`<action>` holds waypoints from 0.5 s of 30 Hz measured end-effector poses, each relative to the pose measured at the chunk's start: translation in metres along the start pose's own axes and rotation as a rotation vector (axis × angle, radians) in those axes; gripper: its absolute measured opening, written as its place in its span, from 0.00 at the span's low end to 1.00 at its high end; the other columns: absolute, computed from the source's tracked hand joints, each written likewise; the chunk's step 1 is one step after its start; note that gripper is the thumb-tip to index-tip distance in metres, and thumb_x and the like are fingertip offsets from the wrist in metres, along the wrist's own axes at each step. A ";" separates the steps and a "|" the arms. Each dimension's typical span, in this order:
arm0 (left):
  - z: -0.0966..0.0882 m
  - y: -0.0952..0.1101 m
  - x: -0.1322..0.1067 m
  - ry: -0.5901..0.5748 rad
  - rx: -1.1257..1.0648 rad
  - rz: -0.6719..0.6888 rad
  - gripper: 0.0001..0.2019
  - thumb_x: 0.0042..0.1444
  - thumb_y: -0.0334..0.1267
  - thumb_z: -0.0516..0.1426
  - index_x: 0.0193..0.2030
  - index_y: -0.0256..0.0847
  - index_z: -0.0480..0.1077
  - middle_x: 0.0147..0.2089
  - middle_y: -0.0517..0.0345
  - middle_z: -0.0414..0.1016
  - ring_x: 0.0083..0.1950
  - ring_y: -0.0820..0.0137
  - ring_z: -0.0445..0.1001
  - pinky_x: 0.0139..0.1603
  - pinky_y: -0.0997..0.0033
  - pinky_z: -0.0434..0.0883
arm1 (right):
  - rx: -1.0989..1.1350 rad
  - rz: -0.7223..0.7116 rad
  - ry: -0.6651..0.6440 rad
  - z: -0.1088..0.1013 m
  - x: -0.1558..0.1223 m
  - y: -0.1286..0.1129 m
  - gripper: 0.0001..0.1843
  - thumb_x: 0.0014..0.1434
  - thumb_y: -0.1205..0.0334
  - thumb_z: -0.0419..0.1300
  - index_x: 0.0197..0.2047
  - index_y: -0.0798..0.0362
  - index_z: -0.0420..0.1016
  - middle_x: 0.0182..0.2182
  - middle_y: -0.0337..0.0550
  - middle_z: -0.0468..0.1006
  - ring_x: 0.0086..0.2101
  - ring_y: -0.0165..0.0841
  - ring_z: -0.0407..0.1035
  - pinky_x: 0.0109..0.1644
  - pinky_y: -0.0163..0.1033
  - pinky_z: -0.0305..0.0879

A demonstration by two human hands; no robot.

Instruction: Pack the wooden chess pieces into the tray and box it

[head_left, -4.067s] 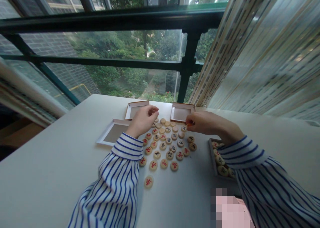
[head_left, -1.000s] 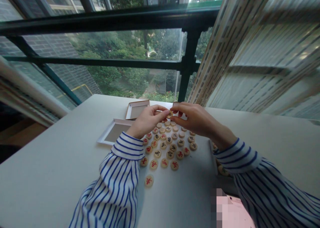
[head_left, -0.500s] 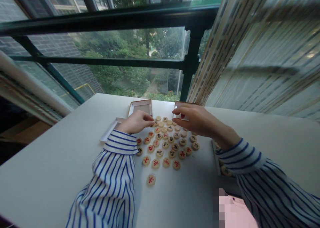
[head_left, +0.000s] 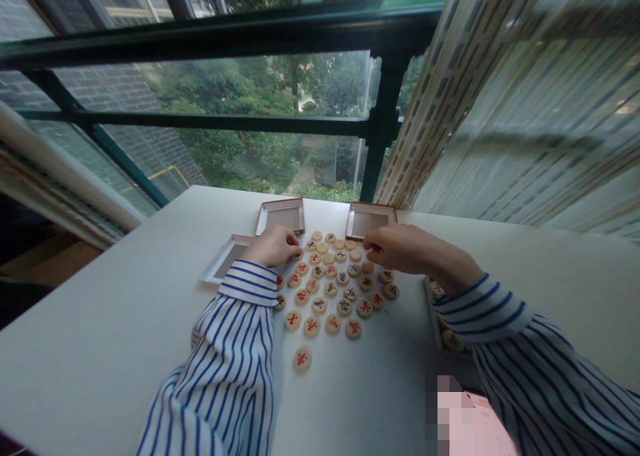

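Note:
Several round wooden chess pieces (head_left: 330, 279) with red or black characters lie in rows on the white table (head_left: 100, 349). My left hand (head_left: 273, 246) rests at the rows' far left corner, fingers curled, fingertips down by a piece; what they hold is hidden. My right hand (head_left: 400, 249) sits at the far right corner, thumb and fingers pinched on a chess piece (head_left: 373, 248) just above the table. One piece (head_left: 302, 358) lies alone nearer to me. Both arms wear blue-striped sleeves.
Two shallow brown-rimmed boxes (head_left: 280, 216) (head_left: 371, 221) stand behind the pieces, and a white tray (head_left: 225, 259) lies left of my left hand. A box with more pieces (head_left: 445, 316) is half hidden under my right forearm. Window bars and a striped curtain rise behind the table.
A second ago both hands held one piece together above the rows. The left hand has dropped to the left corner; the right hand has come down and right to the rows' edge.

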State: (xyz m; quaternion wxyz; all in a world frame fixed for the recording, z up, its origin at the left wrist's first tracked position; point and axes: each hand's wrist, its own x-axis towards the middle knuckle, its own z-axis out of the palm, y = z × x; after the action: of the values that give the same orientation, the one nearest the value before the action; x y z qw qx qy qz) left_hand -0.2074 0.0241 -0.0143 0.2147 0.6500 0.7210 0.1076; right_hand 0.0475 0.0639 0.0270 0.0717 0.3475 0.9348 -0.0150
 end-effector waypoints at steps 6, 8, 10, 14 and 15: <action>0.000 0.000 0.000 -0.019 0.014 -0.035 0.09 0.46 0.39 0.56 0.30 0.40 0.76 0.30 0.55 0.79 0.33 0.69 0.76 0.28 0.78 0.65 | 0.051 -0.024 -0.082 0.004 0.000 0.002 0.15 0.52 0.55 0.53 0.37 0.51 0.76 0.30 0.44 0.77 0.26 0.32 0.67 0.24 0.34 0.50; 0.000 0.000 0.001 -0.019 0.014 -0.032 0.09 0.45 0.39 0.56 0.30 0.39 0.76 0.30 0.55 0.79 0.33 0.69 0.76 0.27 0.78 0.65 | 0.059 -0.027 -0.103 0.007 0.001 0.003 0.17 0.52 0.52 0.53 0.40 0.50 0.75 0.31 0.45 0.77 0.28 0.33 0.68 0.25 0.34 0.51; 0.000 0.000 0.001 -0.025 0.012 -0.031 0.09 0.45 0.39 0.56 0.30 0.39 0.76 0.30 0.55 0.79 0.33 0.69 0.75 0.27 0.78 0.64 | 0.057 -0.028 -0.124 0.011 0.003 0.004 0.18 0.52 0.53 0.53 0.43 0.50 0.75 0.33 0.46 0.78 0.30 0.34 0.69 0.25 0.35 0.52; -0.001 0.003 -0.001 -0.046 0.020 -0.043 0.10 0.46 0.38 0.56 0.31 0.37 0.77 0.30 0.53 0.79 0.32 0.69 0.75 0.27 0.77 0.64 | 0.045 -0.034 -0.154 0.015 0.005 0.004 0.18 0.52 0.58 0.53 0.45 0.50 0.74 0.33 0.46 0.78 0.29 0.35 0.70 0.25 0.35 0.52; -0.002 0.003 -0.001 -0.048 0.023 -0.047 0.10 0.46 0.38 0.56 0.31 0.37 0.77 0.31 0.53 0.79 0.32 0.69 0.75 0.27 0.77 0.64 | 0.050 -0.035 -0.155 0.015 0.005 0.004 0.18 0.51 0.59 0.53 0.46 0.49 0.74 0.33 0.46 0.78 0.30 0.35 0.70 0.25 0.35 0.52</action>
State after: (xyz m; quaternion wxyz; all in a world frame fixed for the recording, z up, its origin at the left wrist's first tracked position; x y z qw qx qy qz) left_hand -0.2052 0.0236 -0.0110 0.2269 0.6379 0.7318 0.0784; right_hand 0.0483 0.0685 0.0116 0.1346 0.3305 0.9318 -0.0665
